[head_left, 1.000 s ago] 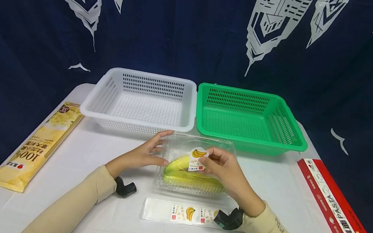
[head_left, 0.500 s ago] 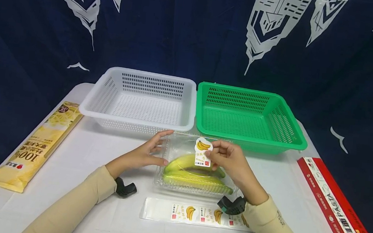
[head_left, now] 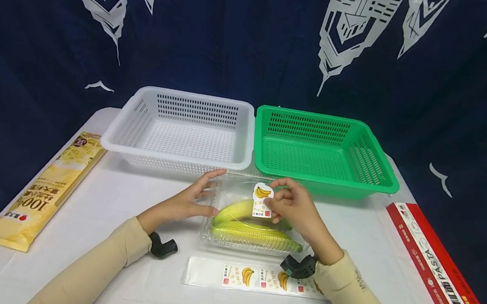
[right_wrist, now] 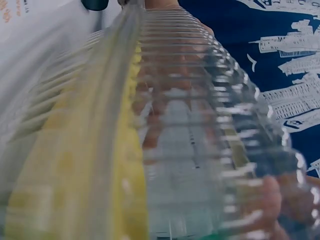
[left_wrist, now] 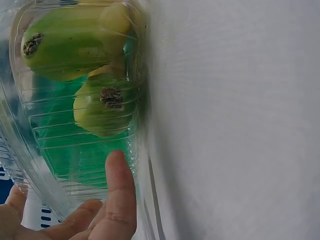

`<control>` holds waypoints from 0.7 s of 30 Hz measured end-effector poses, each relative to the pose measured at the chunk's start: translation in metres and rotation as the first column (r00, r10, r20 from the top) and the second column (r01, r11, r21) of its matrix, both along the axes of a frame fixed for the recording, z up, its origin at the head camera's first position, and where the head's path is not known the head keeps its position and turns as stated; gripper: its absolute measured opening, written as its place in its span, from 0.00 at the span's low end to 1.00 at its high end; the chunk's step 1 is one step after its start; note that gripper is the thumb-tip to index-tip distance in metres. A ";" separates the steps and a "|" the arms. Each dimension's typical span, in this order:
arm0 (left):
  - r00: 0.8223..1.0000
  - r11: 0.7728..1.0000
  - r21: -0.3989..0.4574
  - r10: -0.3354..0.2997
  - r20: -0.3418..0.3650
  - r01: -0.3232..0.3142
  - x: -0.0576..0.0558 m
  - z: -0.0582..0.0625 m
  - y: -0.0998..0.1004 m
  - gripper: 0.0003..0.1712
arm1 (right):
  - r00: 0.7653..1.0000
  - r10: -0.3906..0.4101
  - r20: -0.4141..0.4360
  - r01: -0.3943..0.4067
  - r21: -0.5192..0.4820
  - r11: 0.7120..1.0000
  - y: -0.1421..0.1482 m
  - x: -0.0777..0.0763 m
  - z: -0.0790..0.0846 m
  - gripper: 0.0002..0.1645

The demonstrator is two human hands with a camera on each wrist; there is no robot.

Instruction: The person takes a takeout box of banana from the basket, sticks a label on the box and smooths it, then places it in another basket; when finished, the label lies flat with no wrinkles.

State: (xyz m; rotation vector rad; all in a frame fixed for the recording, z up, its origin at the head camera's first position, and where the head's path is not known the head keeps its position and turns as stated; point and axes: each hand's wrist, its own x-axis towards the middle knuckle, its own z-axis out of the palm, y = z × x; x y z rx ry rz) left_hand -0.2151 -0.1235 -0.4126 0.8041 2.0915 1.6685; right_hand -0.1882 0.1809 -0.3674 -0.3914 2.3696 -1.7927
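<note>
A clear plastic clamshell box [head_left: 233, 188], lid down, stands on the white cloth with yellow-green bananas [head_left: 235, 233] inside. My left hand [head_left: 185, 200] lies along the box's left side, fingers spread and nearly straight; the left wrist view shows a finger [left_wrist: 120, 195] against the ribbed wall beside the banana ends [left_wrist: 111, 97]. Above the lid, my right hand [head_left: 297, 212] pinches a white banana sticker [head_left: 262, 198] between thumb and fingers. Whether the sticker touches the lid, I cannot tell. The right wrist view looks through the box's ribbed wall [right_wrist: 200, 120], somewhat blurred.
Behind the box stand a white basket [head_left: 176, 157] and a green basket [head_left: 329, 181]. A strip of banana stickers [head_left: 204, 272] lies in front. A yellow pasta bag [head_left: 43, 193] is at the left, a red pasta box [head_left: 444, 277] at the right edge.
My right hand first lifted away from the lid to the right with the sticker, then came slightly back left. The sticker has turned more upright. My left hand has stayed at the box.
</note>
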 end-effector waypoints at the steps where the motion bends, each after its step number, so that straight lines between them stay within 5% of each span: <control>1: 1.000 1.000 -0.002 0.002 0.004 -0.002 0.001 0.000 0.000 0.57 | 1.000 -0.003 -0.011 0.003 0.025 1.000 -0.001 0.000 0.000 0.23; 7: 1.000 1.000 -0.005 0.003 0.016 -0.003 0.002 0.001 0.001 0.57 | 0.997 -0.019 -0.077 0.029 0.132 0.991 -0.005 0.003 -0.002 0.25; 21: 1.000 1.000 -0.007 -0.002 0.031 0.002 0.001 0.000 0.000 0.58 | 0.994 -0.067 -0.085 0.080 0.159 0.984 -0.009 0.005 -0.001 0.27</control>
